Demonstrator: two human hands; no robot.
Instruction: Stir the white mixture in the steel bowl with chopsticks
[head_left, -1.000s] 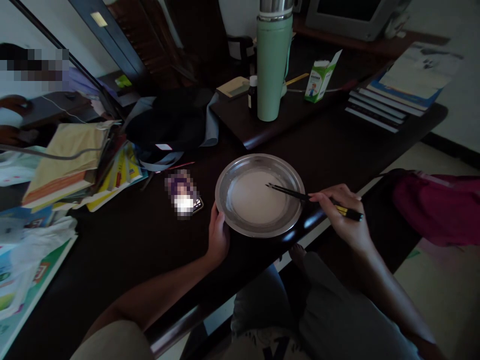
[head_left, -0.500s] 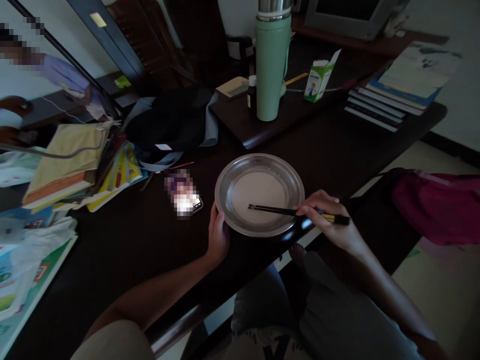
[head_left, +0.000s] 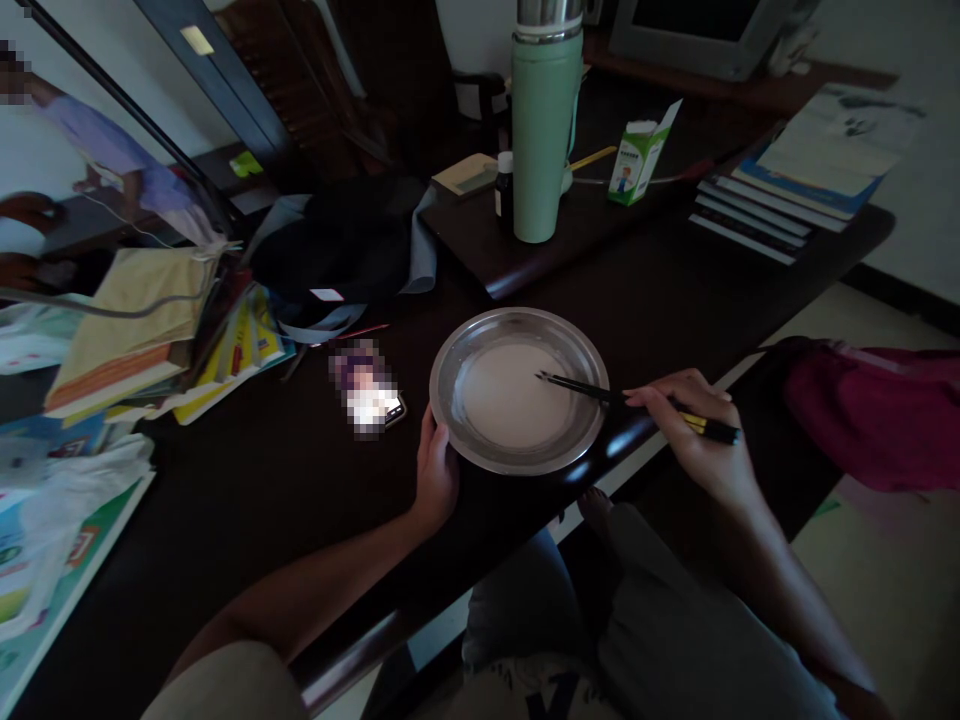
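A round metal bowl [head_left: 517, 462] with a wide rim stands near the front edge of the dark table. Inside it lies a pale, whitish mixture [head_left: 510, 395]. My left hand [head_left: 437, 465] grips the bowl's near left rim, the thumb along its side and the other fingers hidden beneath. A pair of black chopsticks [head_left: 581, 388] with yellow bands is held in my right hand [head_left: 694, 425], to the right of the bowl. Their tips are over or in the mixture; whether they touch it I cannot tell.
A lit phone [head_left: 367, 390] lies left of the bowl. Behind stand a green thermos [head_left: 546, 140], a small dark bottle [head_left: 504, 190] and a green-white box [head_left: 637, 165]. Books [head_left: 795, 190] are stacked at right, papers [head_left: 135, 310] at left, near a black bag [head_left: 345, 240]. Another person [head_left: 127, 150] is at far left.
My right hand has moved right with the chopsticks, and their tips have shifted right and farther from me across the bowl. My left hand and the bowl have stayed put. The other person has shifted posture.
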